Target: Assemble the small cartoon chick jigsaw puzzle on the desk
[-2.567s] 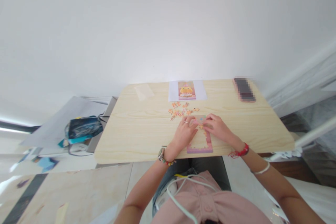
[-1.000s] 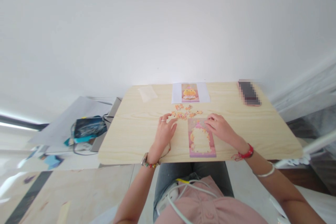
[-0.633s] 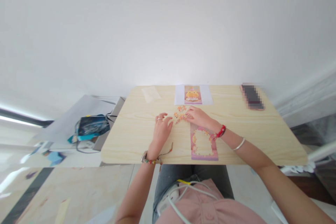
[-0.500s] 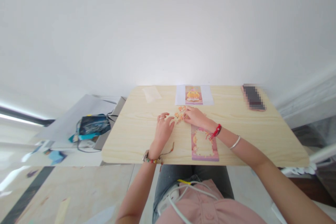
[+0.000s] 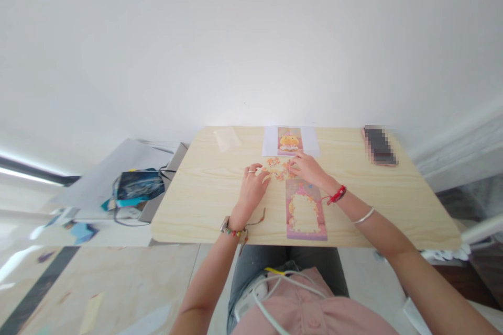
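Observation:
Loose orange and yellow jigsaw puzzle pieces (image 5: 277, 170) lie in a small heap mid-table. At the heap's left edge is my left hand (image 5: 252, 188), its curved fingers apart and no piece visible in them. My right hand (image 5: 310, 170) rests over the heap's right side with fingers spread, fingertips touching pieces. Below it lies a partly assembled puzzle (image 5: 322, 220), a pink and purple border around a bare middle. Behind the heap, a reference picture (image 5: 290, 141) of an orange figure is printed on a white sheet (image 5: 310, 141).
On the wooden table (image 5: 373, 204), a pale translucent bag (image 5: 227, 138) lies at the back left and a phone (image 5: 380, 145) at the back right. A white wall (image 5: 251, 52) stands behind. Left of the table, a dark pouch (image 5: 140, 186) with a cord sits on a lower surface.
My right hand has moved right across the heap, uncovering the top of the puzzle border. My left hand has shifted right, closer to the pieces, which now spread farther right.

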{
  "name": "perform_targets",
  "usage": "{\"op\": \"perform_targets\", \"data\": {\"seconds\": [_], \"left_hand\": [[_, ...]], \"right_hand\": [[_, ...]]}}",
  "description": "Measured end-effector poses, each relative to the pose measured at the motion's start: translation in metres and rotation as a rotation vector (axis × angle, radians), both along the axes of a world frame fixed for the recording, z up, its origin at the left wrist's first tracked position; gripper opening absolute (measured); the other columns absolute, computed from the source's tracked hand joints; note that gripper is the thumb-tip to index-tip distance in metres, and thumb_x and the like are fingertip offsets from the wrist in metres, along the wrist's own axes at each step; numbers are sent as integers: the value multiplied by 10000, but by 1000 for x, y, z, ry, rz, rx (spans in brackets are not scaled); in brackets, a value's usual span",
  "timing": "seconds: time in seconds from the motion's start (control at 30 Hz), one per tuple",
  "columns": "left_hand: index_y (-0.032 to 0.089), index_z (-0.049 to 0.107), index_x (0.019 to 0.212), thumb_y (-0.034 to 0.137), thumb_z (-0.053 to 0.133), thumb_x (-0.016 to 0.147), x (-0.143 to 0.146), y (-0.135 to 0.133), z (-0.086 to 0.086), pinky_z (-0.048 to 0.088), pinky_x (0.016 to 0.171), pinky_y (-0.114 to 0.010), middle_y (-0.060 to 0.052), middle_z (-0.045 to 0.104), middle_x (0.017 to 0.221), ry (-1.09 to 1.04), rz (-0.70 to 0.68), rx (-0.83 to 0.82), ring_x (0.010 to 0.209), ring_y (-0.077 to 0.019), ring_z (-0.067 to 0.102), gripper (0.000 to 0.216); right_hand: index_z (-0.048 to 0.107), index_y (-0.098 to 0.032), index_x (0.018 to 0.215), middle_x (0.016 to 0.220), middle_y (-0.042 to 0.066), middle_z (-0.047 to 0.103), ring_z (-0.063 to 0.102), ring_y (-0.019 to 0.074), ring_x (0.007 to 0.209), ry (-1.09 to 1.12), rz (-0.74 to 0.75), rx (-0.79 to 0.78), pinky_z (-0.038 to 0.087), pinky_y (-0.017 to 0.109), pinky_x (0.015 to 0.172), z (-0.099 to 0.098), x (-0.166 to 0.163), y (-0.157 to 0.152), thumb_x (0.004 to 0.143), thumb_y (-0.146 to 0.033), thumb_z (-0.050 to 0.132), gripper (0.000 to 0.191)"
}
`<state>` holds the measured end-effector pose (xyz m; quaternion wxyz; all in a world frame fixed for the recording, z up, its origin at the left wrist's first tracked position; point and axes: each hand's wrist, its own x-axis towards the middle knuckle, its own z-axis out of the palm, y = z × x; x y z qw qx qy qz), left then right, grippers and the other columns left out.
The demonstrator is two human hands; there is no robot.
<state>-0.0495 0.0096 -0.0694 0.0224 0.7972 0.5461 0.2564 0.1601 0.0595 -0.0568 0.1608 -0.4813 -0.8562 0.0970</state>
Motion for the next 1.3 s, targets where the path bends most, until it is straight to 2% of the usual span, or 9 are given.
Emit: {"op": "perform_targets", "data": {"seconds": [0.2,0.4,0.67,0.8,0.9,1.0,1.1,1.17,1.3], "left_hand": [[176,623,874,126,542,748,9,1,1,413,837,-401,-109,479,1040,-1,3,6,951,-234,443,157],[177,624,872,125,538,752,8,2,1,416,825,-400,-110,479,1038,-15,11,9,944,-234,445,156],[196,625,932,176,549,767,4,11,-6,392,867,-409,-100,481,1057,-102,-63,-40,970,-219,455,183],[185,637,893,220,502,800,6,18,-2,395,870,-373,-84,544,970,-312,-143,-202,932,-187,504,167],[176,639,783,275,498,796,8,20,7,420,819,-318,-66,583,910,-501,-176,-351,908,-176,523,173],[167,613,656,349,520,766,9,18,16,415,780,-283,-49,599,882,-627,-191,-465,862,-165,532,232],[157,591,617,394,550,721,11,16,23,405,721,-260,-25,598,782,-737,-195,-575,764,-143,526,263],[152,596,644,397,566,694,13,13,24,395,670,-248,-9,585,714,-839,-140,-606,697,-128,507,252],[145,598,661,390,581,666,22,4,23,348,572,-217,4,573,685,-1052,15,-592,623,-99,462,246]], "right_hand": [[616,-146,821,854,60,540,512,143,738,-11,103,-28,395,269,687,2,-13,-4,786,-215,544,106],[586,-138,725,834,64,534,502,159,760,-95,94,-38,381,273,682,2,-34,-10,778,-254,555,132],[552,-137,784,859,67,520,489,162,768,-115,174,-11,368,282,683,4,-30,-7,795,-292,534,157],[546,-131,814,865,77,517,474,181,797,-111,245,126,358,305,701,15,-26,-12,797,-275,529,146],[550,-130,848,863,82,527,471,198,834,-128,313,205,346,329,731,25,-24,-18,808,-226,503,114],[549,-128,893,900,94,537,471,214,871,-139,361,245,338,356,763,35,-22,-23,813,-207,487,128],[543,-142,929,927,95,536,476,218,888,-89,381,244,341,371,792,40,-19,-28,817,-208,477,146],[535,-161,962,953,94,527,476,220,913,5,323,236,351,368,805,40,-18,-33,814,-246,489,177],[530,-175,997,978,99,508,477,233,941,173,95,222,365,362,809,34,-20,-47,784,-345,536,273]]}}
